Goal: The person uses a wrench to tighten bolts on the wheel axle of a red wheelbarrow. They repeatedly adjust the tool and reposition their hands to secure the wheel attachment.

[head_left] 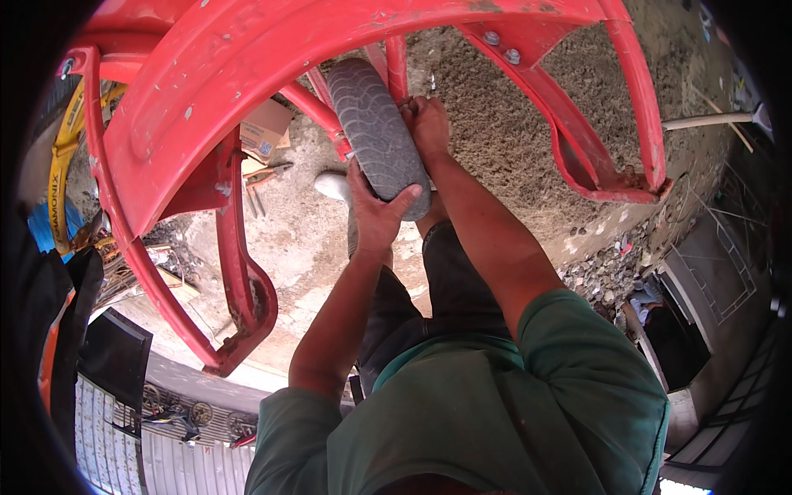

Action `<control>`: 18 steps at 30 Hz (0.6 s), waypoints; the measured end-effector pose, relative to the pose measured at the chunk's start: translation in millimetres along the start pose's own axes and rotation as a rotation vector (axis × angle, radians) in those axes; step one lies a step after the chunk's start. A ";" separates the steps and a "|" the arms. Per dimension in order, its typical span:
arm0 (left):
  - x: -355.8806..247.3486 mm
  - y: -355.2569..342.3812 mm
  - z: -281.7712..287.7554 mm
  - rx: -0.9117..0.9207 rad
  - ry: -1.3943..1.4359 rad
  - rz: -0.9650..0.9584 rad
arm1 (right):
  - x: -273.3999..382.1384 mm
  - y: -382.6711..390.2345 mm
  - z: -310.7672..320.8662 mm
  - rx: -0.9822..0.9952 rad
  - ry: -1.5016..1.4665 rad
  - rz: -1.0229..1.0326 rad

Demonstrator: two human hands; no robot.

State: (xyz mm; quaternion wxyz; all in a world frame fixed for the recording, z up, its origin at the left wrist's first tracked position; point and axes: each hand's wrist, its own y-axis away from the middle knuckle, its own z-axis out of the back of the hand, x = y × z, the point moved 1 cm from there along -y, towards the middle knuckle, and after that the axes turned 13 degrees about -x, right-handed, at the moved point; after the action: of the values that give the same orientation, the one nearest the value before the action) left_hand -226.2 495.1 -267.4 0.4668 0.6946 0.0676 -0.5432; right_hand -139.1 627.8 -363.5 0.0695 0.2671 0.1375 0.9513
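A worn black wheel (371, 111) with a grooved tyre sits between the red tubes of what looks like an upturned wheelbarrow (247, 74). My left hand (379, 213) is wrapped around the near end of the tyre, thumb across the tread. At the wheel's right side, my right hand (426, 124) is closed with its fingertips pinched together near a red tube (397, 66). Whatever those fingers hold, if anything, is hidden. A bright metal piece (350, 155) shows beside the tyre on the left, at the end of a red tube.
Red metal legs (247, 305) bend down on the left, and another leg frame (610, 157) stands at right. Pliers-like tools (268, 175) and a cardboard box (264, 128) lie on the ground. A yellow frame (62, 165) is far left; a wooden handle (705, 121) juts in at right.
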 end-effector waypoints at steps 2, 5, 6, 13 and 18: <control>0.3 -1.3 -0.4 0.005 0.006 0.006 | -4.6 -0.7 -5.0 -0.006 -0.009 -0.014; 0.7 -2.9 0.4 0.017 -0.037 -0.017 | -6.2 1.0 -8.1 -0.045 -0.018 -0.017; 0.7 -3.3 1.3 0.019 -0.047 -0.026 | -6.2 1.8 -7.8 -0.068 -0.005 -0.015; 0.4 -4.9 1.3 0.044 -0.005 -0.042 | -6.2 -0.8 -2.8 -0.089 -0.067 0.087; -3.2 -3.3 1.0 0.047 0.180 0.023 | -9.3 -1.6 -2.4 -0.078 -0.058 0.122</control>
State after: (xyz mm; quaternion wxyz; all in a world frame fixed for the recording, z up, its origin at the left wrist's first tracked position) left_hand -230.1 497.5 -266.6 0.4488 0.7520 0.0885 -0.4747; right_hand -132.3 626.9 -370.6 0.0259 0.2994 0.0817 0.9503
